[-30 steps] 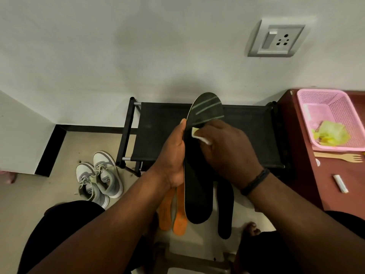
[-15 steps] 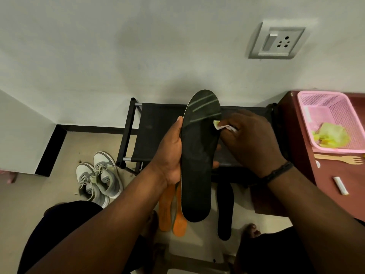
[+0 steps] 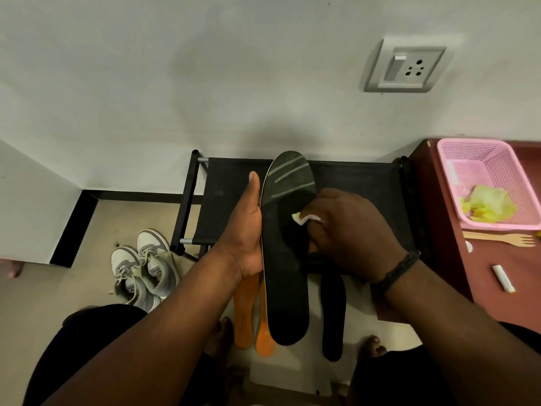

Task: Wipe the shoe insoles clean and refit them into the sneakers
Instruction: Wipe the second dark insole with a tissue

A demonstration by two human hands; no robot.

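Note:
My left hand [image 3: 244, 235] grips the left edge of a black insole [image 3: 285, 259] with grey stripes at its toe, held upright in front of me. My right hand [image 3: 348, 232] pinches a small white wipe [image 3: 304, 219] and presses it on the insole's middle. Below, on the floor, lie two orange insoles [image 3: 244, 315] and another black insole [image 3: 332, 317]. A pair of grey-and-white sneakers [image 3: 143, 268] stands on the floor at the left.
A black shoe rack [image 3: 231, 197] stands against the wall behind the insole. At the right a dark red table [image 3: 497, 288] carries a pink basket [image 3: 468, 159] with yellow-green wrapping, a wooden fork [image 3: 503, 238] and a small white stick [image 3: 503, 277].
My right hand with the wipe went from the insole's middle out to its right edge, then came back down onto the middle. The left hand kept its hold.

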